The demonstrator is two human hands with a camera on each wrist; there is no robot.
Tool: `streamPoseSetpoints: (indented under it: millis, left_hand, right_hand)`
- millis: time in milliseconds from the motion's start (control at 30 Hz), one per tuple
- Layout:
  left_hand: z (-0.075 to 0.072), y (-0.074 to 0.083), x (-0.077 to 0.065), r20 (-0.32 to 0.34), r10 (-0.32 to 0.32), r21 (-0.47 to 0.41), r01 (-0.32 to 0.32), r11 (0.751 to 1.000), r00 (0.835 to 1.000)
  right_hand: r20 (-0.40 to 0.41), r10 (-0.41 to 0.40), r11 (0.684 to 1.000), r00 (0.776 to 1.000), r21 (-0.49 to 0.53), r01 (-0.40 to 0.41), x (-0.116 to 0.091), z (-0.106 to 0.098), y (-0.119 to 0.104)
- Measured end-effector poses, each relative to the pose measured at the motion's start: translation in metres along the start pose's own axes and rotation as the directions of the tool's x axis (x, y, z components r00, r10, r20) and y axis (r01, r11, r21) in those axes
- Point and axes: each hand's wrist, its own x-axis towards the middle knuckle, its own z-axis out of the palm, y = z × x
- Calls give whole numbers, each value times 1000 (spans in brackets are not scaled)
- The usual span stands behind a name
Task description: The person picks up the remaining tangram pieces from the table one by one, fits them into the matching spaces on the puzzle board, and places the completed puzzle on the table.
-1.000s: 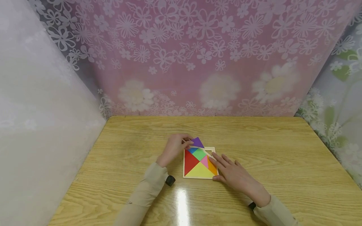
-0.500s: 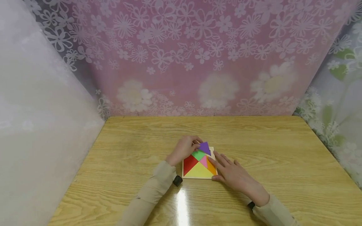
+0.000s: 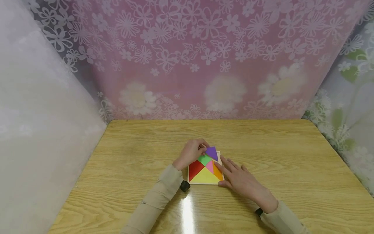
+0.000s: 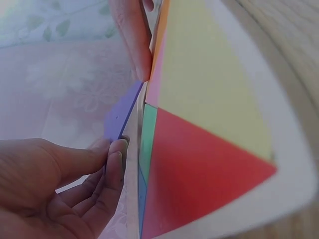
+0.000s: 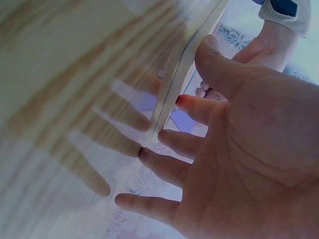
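Observation:
My left hand [image 3: 191, 152] pinches a purple triangle tangram piece [image 3: 212, 152] between thumb and fingers, tilted over the upper part of a square wooden tangram tray [image 4: 294, 194]. In the tray lie a yellow triangle [image 3: 205, 177], a red triangle [image 3: 195, 170], a green square [image 3: 204, 159], a pink piece [image 3: 210, 166] and an orange piece [image 3: 217, 172]. A blue piece [image 4: 142, 199] shows beside the green one in the left wrist view. With fingers extended, my right hand [image 3: 245, 183] rests along the tray's right edge, its index fingertip by the orange piece.
The tray lies on a wood-grain table [image 3: 140, 146]. A pink floral curtain [image 3: 181, 65] hangs behind the far edge, and a pale sheet [image 3: 49, 113] borders the left side. Each wrist carries a small black device.
My left hand has carried the purple triangle to the right, from beyond the tray's top edge to over its upper right part, then nearly stopped. The right hand stays in place.

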Motion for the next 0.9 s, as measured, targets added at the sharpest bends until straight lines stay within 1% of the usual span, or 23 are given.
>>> streamPoseSetpoints:
  millis: [167,267,333,467,633,700,767,833,900]
  left_hand:
    - [1,5,0,46,25,58,-27,998,999]
    - [4,7,1,72,16,95,-22,995,997]
    - [6,8,1,83,3,101,-12,995,997]
    - [9,8,1,79,4,136,-15,991,997]
    - [9,9,0,74,19,210,-34,977,997]
    - [9,10,-1,65,31,246,-46,968,997]
    - [8,12,-4,58,59,291,-74,954,997]
    - [6,13,-8,61,100,341,-115,933,993]
    - [4,13,-13,86,141,398,-163,903,986]
  right_hand:
    - [-1,5,1000,1000,7,-5,0,0,0]
    - [0,6,1000,1000,13,-6,0,1,0]
    - [3,9,1000,1000,18,-10,1,1,0]
    - [5,11,1000,1000,18,-11,1,2,1]
    - [3,6,1000,1000,8,-6,1,2,0]
    - [4,7,1000,1000,12,-7,1,1,0]
    - [5,9,1000,1000,17,-9,1,1,0]
    - [5,11,1000,1000,21,-11,1,1,0]
    - [6,12,1000,1000,21,-12,0,1,1]
